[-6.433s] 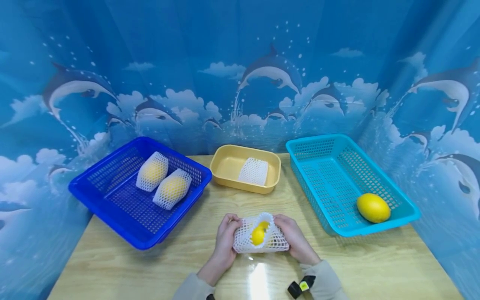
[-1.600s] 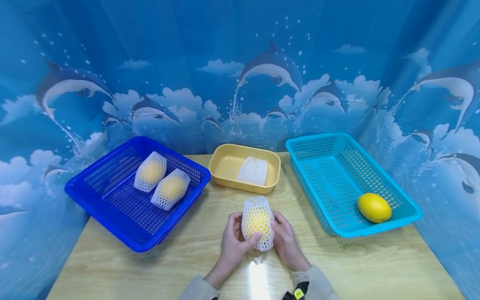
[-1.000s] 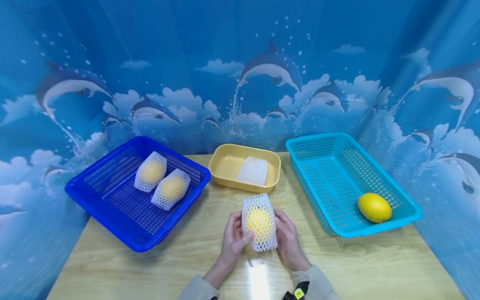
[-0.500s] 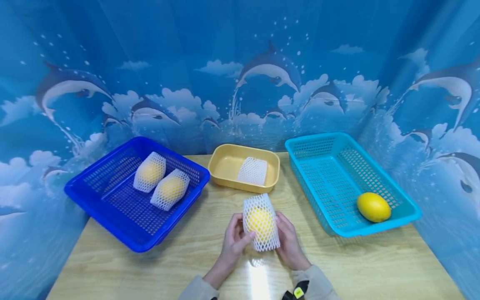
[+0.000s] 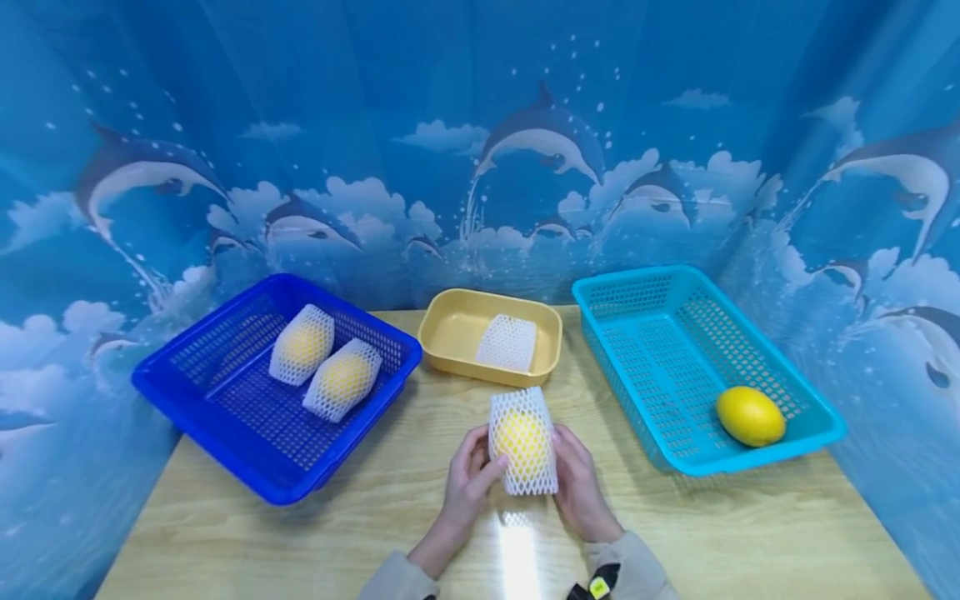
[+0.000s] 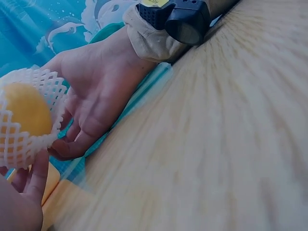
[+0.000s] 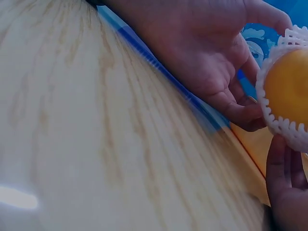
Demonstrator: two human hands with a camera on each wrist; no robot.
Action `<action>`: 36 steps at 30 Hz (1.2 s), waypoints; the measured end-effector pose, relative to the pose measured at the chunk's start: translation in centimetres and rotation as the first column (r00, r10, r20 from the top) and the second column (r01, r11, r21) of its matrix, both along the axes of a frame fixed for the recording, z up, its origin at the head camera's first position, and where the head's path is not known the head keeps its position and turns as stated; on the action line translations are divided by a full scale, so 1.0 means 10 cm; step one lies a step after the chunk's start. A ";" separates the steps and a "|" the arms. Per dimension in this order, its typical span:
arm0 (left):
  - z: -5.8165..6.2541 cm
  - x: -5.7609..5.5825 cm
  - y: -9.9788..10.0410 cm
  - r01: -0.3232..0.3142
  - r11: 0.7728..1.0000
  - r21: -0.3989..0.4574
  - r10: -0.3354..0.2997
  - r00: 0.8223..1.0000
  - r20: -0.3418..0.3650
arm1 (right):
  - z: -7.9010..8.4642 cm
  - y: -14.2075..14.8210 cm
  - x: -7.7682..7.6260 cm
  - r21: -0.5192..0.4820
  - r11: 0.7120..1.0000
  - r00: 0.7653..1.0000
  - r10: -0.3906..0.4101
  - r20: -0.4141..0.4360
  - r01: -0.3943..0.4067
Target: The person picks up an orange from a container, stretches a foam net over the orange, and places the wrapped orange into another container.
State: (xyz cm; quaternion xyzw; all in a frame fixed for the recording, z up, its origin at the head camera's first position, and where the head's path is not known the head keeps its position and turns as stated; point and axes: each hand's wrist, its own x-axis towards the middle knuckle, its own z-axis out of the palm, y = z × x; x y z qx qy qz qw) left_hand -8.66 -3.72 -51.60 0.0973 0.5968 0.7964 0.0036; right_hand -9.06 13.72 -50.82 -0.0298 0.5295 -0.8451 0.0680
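Note:
In the head view a lemon (image 5: pixel 521 442) sits inside a white foam net sleeve (image 5: pixel 531 486), held above the front middle of the table. My left hand (image 5: pixel 463 483) grips it from the left, thumb across the front of the net. From the right, my right hand (image 5: pixel 582 492) holds the side of the sleeve with its fingers, which are partly hidden behind it. Both wrist views show the lemon (image 6: pixel 29 109) through an open end of the net, whose scalloped edge (image 7: pixel 284 126) stands out past the fruit.
A dark blue basket (image 5: pixel 225 450) on the left holds two netted lemons (image 5: pixel 303 346). At the back middle, a yellow tray (image 5: pixel 450 329) contains a flat foam net (image 5: pixel 507 342). One bare lemon (image 5: pixel 750 415) lies in the teal basket (image 5: pixel 637 333) on the right.
Earlier the net lay sideways, its opening stretched about the lemon; now it stands upright and covers the fruit. Over the last second it has only turned slightly, both hands staying on it.

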 end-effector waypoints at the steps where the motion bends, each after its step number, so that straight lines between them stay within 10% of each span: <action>1: 0.01 0.00 0.00 0.007 1.000 -0.010 -0.007 1.000 0.020 | 0.00 0.00 0.00 0.003 1.000 1.000 -0.012 0.006 0.012; 9: 0.25 -0.05 -0.14 0.112 0.993 0.043 -0.119 0.971 0.207 | 0.02 -0.03 -0.03 -0.003 1.000 1.000 -0.022 0.004 0.022; 26: 0.82 0.01 -0.28 0.292 0.932 -0.216 -0.214 0.922 0.322 | 0.30 -0.10 0.08 0.004 1.000 0.994 -0.002 0.108 0.002; 36: 0.91 0.09 -0.24 0.162 0.950 -0.265 -0.095 0.964 0.248 | 0.51 -0.33 0.26 0.074 0.997 1.000 -0.002 -0.017 0.003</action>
